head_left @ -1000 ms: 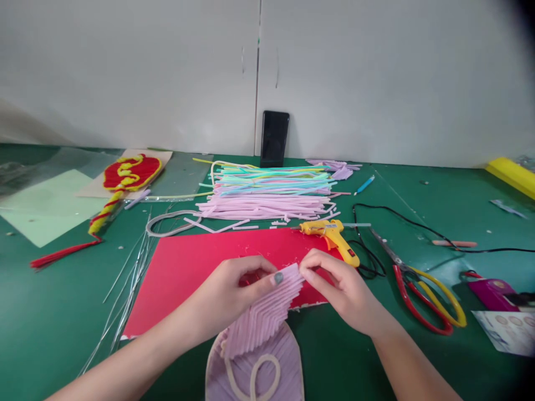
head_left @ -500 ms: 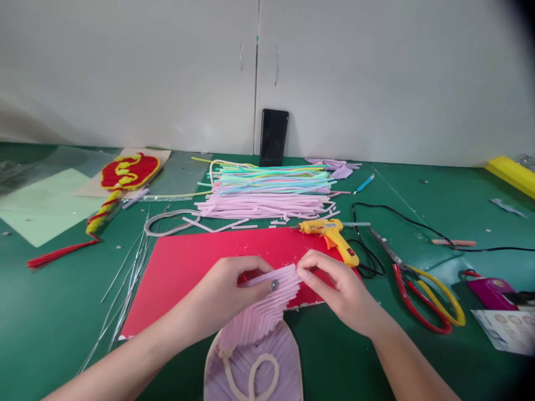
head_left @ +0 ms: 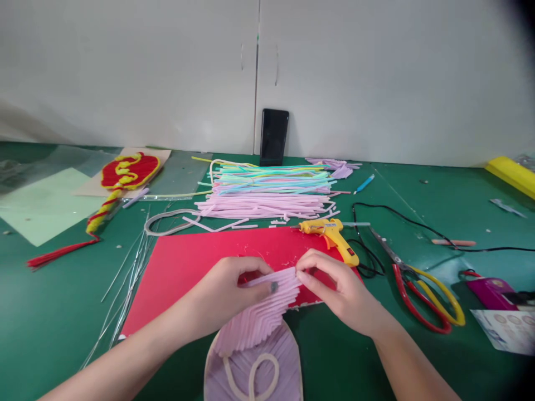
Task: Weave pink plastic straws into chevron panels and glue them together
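A pink panel (head_left: 259, 323) of chenille stems laid side by side in slanting rows is held up over the red sheet. My left hand (head_left: 234, 292) is closed on its upper left part, thumb on the front. At the panel's upper right corner, my right hand (head_left: 330, 287) pinches the edge between thumb and fingertips. Under the panel's lower end lies a rounded lilac piece (head_left: 288, 362) with a pale rim, cut off by the bottom of the view. A looped cream stem (head_left: 273, 365) rests on it. The exact fingertip contact is partly hidden.
A red sheet (head_left: 188, 262) lies under my hands. On it rests a yellow glue gun (head_left: 334, 234); scissors (head_left: 418, 284) lie to the right. Behind are bundled chenille stems (head_left: 267, 203) and a phone (head_left: 274, 136). Left are thin wires (head_left: 129, 284) and a red-yellow fan-shaped ornament (head_left: 129, 172).
The panel's upper right corner has dipped slightly, and its lower left end has shifted a little left. Both hands keep their hold in nearly the same place.
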`<control>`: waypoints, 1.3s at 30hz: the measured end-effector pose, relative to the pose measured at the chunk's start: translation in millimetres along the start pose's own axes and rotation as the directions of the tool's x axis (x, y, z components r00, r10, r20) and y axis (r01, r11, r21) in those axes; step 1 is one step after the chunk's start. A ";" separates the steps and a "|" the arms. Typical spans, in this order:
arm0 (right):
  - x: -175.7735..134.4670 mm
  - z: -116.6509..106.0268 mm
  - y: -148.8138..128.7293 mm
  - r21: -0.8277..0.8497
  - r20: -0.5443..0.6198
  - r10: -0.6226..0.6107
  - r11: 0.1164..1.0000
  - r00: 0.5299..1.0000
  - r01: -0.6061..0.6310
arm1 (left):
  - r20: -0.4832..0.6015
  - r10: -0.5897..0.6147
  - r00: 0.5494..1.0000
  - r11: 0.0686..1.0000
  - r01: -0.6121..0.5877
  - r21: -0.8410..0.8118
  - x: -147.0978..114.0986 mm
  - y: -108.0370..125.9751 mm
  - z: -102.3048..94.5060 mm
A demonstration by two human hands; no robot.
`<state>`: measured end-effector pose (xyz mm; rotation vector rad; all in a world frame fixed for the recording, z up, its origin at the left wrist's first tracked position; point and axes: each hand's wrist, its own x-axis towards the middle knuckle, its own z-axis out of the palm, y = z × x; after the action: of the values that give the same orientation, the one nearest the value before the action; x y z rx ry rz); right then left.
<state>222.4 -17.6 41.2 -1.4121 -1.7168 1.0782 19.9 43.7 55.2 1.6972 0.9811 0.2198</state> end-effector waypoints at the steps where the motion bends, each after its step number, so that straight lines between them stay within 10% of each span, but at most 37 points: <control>1: 0.1 -0.2 -0.3 0.001 0.004 -0.002 1.000 1.000 0.002 | 0.007 -0.003 1.000 1.000 0.003 -0.007 0.2 -0.5 0.0; 27: -1.3 -4.0 1.1 0.034 0.016 0.019 0.999 1.000 -0.019 | 0.066 -0.062 0.996 0.998 0.064 -0.029 -0.7 12.1 -6.2; 39: -0.9 -12.1 -2.6 0.126 0.292 0.033 0.989 0.956 -0.073 | 0.196 -0.097 0.976 0.995 0.098 0.000 -2.8 12.0 -8.9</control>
<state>232.1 -16.4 48.9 -1.2700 -1.7737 1.4641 18.8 47.6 69.8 1.6228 0.9116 -0.0073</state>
